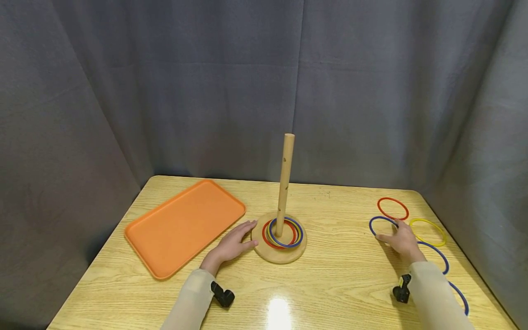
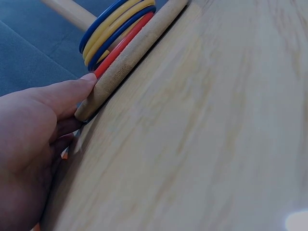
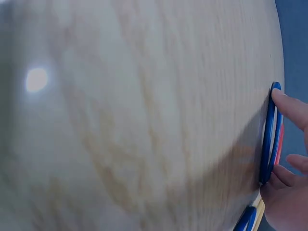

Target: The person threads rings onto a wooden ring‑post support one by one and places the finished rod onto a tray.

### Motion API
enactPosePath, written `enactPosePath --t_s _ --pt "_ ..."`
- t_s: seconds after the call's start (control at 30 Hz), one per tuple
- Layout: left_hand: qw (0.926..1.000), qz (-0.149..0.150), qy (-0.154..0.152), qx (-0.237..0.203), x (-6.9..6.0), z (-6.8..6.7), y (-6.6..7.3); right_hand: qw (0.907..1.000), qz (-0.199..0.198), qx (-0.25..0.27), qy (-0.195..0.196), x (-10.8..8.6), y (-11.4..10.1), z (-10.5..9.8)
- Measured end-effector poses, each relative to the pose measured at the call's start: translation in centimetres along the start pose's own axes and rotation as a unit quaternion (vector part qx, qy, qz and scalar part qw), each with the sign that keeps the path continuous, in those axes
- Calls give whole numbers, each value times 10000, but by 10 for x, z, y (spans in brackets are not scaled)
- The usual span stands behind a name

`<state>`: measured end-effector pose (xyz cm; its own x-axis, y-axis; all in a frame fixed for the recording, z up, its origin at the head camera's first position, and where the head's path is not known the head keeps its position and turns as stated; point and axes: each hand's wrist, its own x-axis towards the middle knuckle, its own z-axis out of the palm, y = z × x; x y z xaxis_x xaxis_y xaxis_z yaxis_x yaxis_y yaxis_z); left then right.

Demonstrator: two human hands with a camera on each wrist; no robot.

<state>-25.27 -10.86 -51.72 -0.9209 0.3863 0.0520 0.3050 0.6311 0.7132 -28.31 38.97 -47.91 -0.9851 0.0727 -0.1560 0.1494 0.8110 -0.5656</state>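
At the right of the table my right hand (image 1: 402, 239) holds a blue ring (image 1: 373, 221) across its width. In the right wrist view, the thumb (image 3: 288, 107) is at one end of that ring and the fingers at the other. My left hand (image 1: 233, 242) rests at the left edge of a round wooden base (image 1: 278, 256). Its fingers are extended, and the thumb (image 2: 79, 91) touches the rim in the left wrist view. From the base rises an upright wooden peg (image 1: 285, 178). Several red, blue and yellow rings (image 2: 118, 29) lie stacked around the peg's foot.
Near the right hand lie a red ring (image 1: 406, 211), a yellow ring (image 1: 444, 235) and a blue ring (image 1: 447, 265); another blue ring (image 1: 466, 304) is partly behind the sleeve. An orange tray (image 1: 185, 224) lies at the left. Grey curtains (image 1: 222, 91) surround the table.
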Motion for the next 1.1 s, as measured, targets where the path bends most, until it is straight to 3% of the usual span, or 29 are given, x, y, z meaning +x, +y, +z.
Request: enactPosePath --t_s 0.33,0.5,0.77,1.1 --pt "10000 -10 30 50 -1 0 -1 9945 -984 -28 -345 -6 -11 19" --pt "10000 -62 19 45 -2 0 -1 9908 -1270 24 -470 -9 -12 22" --pt "10000 -73 20 53 -2 1 -1 9907 -1258 123 -497 -7 -13 20" --pt "10000 -83 0 47 0 1 -1 9888 -1349 -110 -628 -2 -20 13"
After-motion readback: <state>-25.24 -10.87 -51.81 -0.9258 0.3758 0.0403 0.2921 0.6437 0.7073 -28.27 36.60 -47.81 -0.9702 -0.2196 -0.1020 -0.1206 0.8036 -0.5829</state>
